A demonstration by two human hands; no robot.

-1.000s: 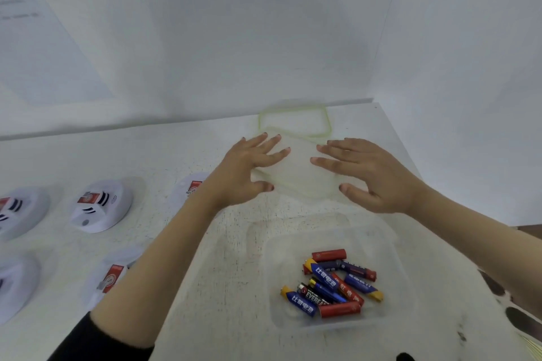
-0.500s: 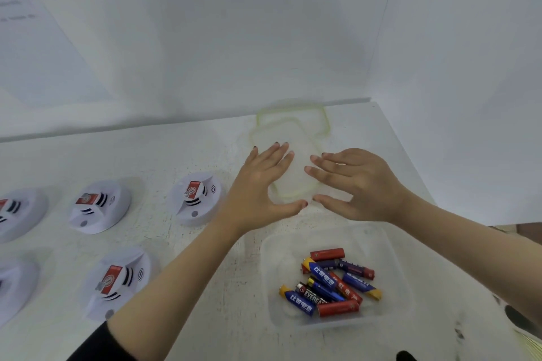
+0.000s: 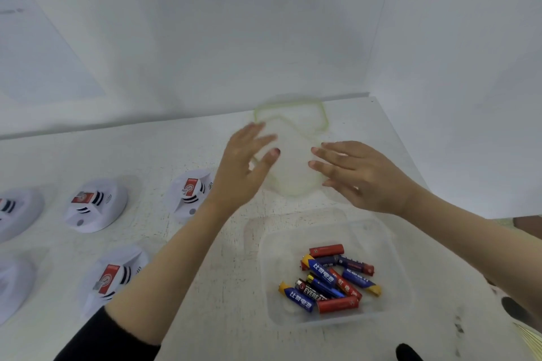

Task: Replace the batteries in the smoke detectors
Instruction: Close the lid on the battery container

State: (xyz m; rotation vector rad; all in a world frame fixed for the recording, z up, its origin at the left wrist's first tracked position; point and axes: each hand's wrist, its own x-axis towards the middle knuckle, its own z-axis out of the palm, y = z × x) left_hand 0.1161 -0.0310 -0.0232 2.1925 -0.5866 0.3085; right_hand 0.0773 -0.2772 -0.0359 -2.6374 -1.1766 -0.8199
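Both hands, left [image 3: 243, 167] and right [image 3: 366, 176], are hovering open and empty; batteries [image 3: 330, 278] are lying in the container [image 3: 393, 258] just nearer than them.

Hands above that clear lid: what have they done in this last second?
The left hand drifted left, its fingers mostly leaving the clear lid. The right hand drew back slightly and stays by the lid's right edge. Neither holds anything. The lid, the battery tub and the smoke detectors have not moved.

Bare table [image 3: 187, 243] between detectors [image 3: 96, 205] and tub [image 3: 393, 246]
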